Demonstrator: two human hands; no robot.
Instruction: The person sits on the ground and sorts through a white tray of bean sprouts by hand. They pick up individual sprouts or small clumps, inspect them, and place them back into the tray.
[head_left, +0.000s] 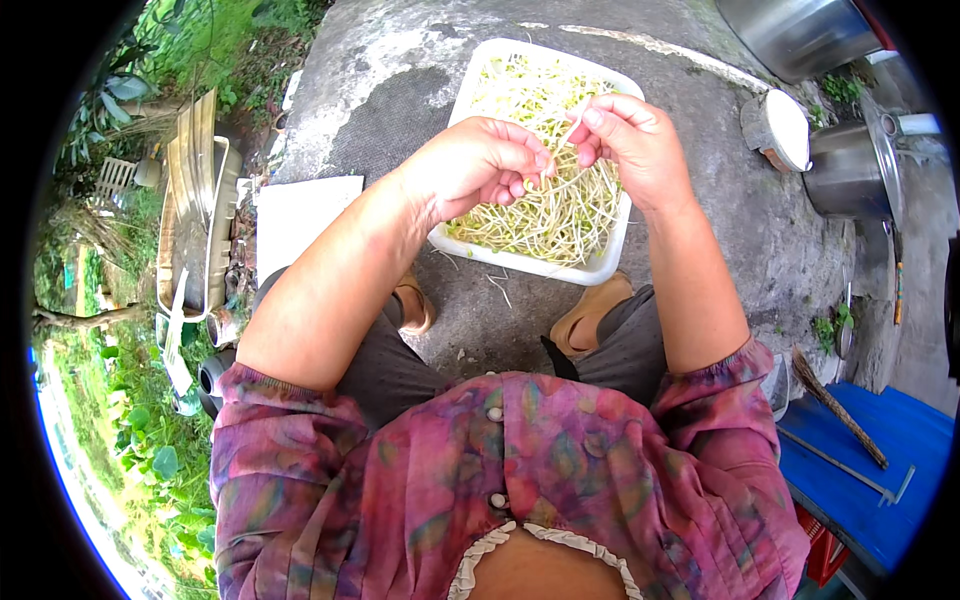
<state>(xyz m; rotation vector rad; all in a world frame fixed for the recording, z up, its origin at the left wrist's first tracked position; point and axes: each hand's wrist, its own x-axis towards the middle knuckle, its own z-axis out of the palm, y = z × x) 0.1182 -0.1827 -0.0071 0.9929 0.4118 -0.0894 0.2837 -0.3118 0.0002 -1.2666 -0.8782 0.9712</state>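
A white plastic basin (525, 264) full of bean sprouts (555, 217) rests on the concrete in front of my feet. Over it, both hands meet on a pale bean sprout (564, 139). My left hand (495, 161) pinches its lower end, where a yellowish tip shows by the fingers. The upper part is between the thumb and fingertips of my right hand (622, 142). Whether more than one sprout is in the fingers, I cannot tell. Loose sprout bits (499, 289) lie on the ground by the basin's near edge.
At left are a white board (304, 214) and an old tub (223, 225) beside plants. Metal pots (844, 172) and a whitish bucket (772, 131) line the right side. Lower right, a stick (840, 409) and a metal rod lie on a blue surface (911, 450).
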